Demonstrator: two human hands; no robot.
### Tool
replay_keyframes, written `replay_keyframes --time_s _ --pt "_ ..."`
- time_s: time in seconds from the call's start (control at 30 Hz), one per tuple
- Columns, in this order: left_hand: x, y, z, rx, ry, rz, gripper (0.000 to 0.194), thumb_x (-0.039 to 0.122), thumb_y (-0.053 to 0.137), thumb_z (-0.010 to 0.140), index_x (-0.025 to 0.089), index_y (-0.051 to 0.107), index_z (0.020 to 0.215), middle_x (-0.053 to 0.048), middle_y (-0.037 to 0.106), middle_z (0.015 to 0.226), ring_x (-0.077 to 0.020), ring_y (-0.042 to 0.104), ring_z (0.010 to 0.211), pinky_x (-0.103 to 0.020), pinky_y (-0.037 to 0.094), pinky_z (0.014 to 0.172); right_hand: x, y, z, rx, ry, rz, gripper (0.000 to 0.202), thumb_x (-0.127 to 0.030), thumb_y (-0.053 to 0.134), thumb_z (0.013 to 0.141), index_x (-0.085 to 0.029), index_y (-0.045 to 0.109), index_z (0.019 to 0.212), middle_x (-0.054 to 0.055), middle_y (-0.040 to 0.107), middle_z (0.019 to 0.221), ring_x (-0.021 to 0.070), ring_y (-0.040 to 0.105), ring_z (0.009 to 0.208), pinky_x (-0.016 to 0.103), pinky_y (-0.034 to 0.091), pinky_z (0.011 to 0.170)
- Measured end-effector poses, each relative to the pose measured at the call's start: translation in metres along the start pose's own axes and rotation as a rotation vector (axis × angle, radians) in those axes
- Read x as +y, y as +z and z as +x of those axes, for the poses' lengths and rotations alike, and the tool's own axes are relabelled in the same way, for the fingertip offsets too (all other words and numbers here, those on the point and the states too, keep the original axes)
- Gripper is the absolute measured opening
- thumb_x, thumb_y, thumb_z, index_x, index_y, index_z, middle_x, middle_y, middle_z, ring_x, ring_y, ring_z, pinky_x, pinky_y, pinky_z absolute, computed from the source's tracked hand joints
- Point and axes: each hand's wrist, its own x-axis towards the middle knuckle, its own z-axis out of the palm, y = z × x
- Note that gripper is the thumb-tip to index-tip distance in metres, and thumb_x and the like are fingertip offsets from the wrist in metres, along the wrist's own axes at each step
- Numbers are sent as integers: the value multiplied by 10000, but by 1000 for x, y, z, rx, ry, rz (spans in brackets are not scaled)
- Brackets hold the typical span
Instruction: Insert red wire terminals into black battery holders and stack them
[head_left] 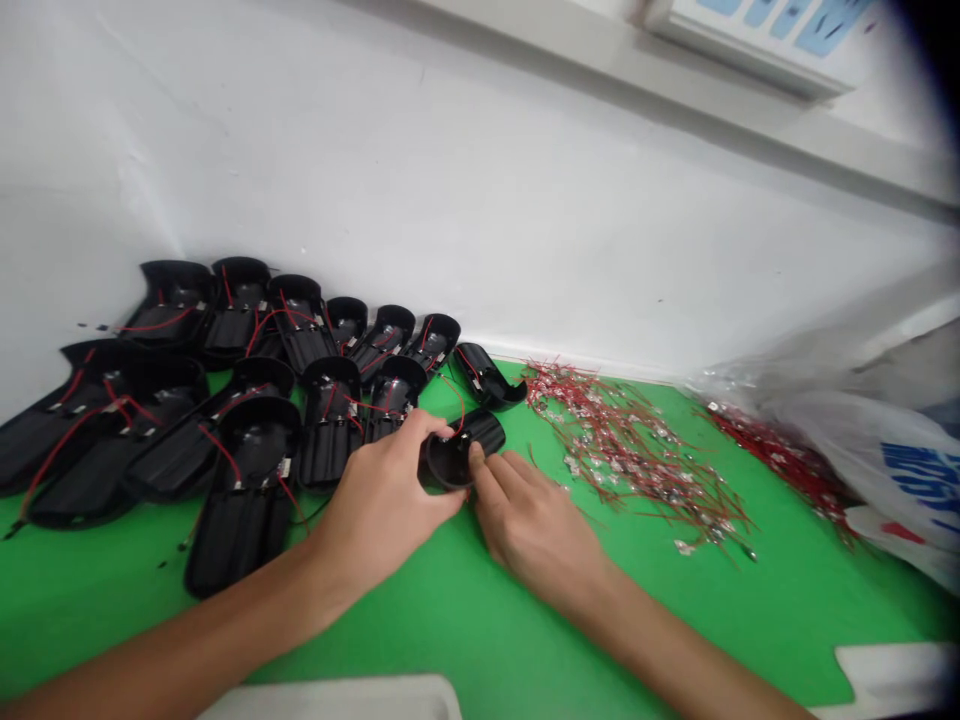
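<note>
My left hand point(390, 490) wraps its thumb and fingers around the rounded end of a black plastic housing point(484, 432), with the hollow end tilted toward me. My right hand point(529, 515) is closed at the right side of that same housing, one fingertip reaching over the rim to its inside. Its lower fingers are curled, and whether they pinch a small part is hidden. A thin red wire point(459, 400) arcs up from the housing near my left fingertips. Just behind lies another black housing point(487, 378) on its side.
Several black housings point(244, 530) with red wires stand in rows at left on the green table point(420, 630). A pile of red wires with small metal tabs point(637, 450) spreads at right. Beyond it lie more red wires point(787, 460) and a plastic bag point(870, 430). A white wall point(450, 180) rises behind.
</note>
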Motion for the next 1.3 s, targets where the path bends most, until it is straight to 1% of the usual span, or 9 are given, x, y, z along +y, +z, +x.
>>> replay_keyframes --time_s 0.1,0.27,0.37,0.43,0.57,0.67,0.77,1.0,1.3 --pt "-2 -2 1 -6 -2 1 431 210 805 728 262 594 1100 -12 769 1070 -250 766 968 -392 622 913 3 3 1 24 72 154 383 -73 437 981 -28 556 1342 148 692 910 275 640 848 386 582 733" --pt "-2 -7 6 29 -4 -24 444 267 807 732 279 576 1110 8 764 1106 -239 763 997 -390 621 928 16 3 11 227 454 766 234 -190 484 1003 -191 696 1102 71 728 943 197 674 815 315 547 739" --pt "-1 -10 5 52 37 -33 441 285 797 754 292 568 1130 16 758 1151 -225 760 1017 -371 623 927 17 2 17 367 729 1008 128 -295 554 952 -202 635 987 34 648 839 182 619 731 296 526 646" --pt "0 -11 3 69 63 -9 455 283 793 764 298 568 1158 13 755 1170 -225 760 1023 -366 624 923 14 0 19 445 906 1162 189 -327 621 881 -212 547 1012 13 587 853 174 603 722 288 536 619" --pt "0 -10 -2 78 137 40 506 263 801 761 312 569 1207 15 750 1196 -231 754 1049 -374 616 951 4 -6 21 376 1076 1647 513 -289 695 799 -232 431 1235 61 634 1077 201 678 903 352 606 778" --pt "-1 -8 -3 75 187 88 551 217 797 744 330 568 1232 37 751 1201 -226 752 1061 -378 607 979 0 -9 22 315 1016 1924 483 -231 715 767 -223 492 1196 74 669 1112 202 684 926 340 622 769" --pt "-2 -8 -4 92 222 136 598 174 801 718 330 570 1247 47 753 1204 -228 752 1063 -382 603 1000 0 -9 23 324 999 1997 413 -196 727 745 -213 554 1119 40 686 1021 170 672 854 306 630 729" --pt "-4 -9 -4 97 416 239 773 33 846 615 275 526 1276 -9 735 1246 -229 732 1115 -344 590 1030 0 -6 24 338 1076 1970 449 -184 776 685 -204 562 1079 -4 682 903 137 634 759 279 638 653" --pt "-5 -6 -7 86 520 234 811 26 894 589 229 511 1275 -72 715 1263 -241 704 1168 -342 585 1039 -2 1 26 354 1119 1861 426 -170 747 645 -173 582 1038 -1 690 856 133 634 752 240 615 635"
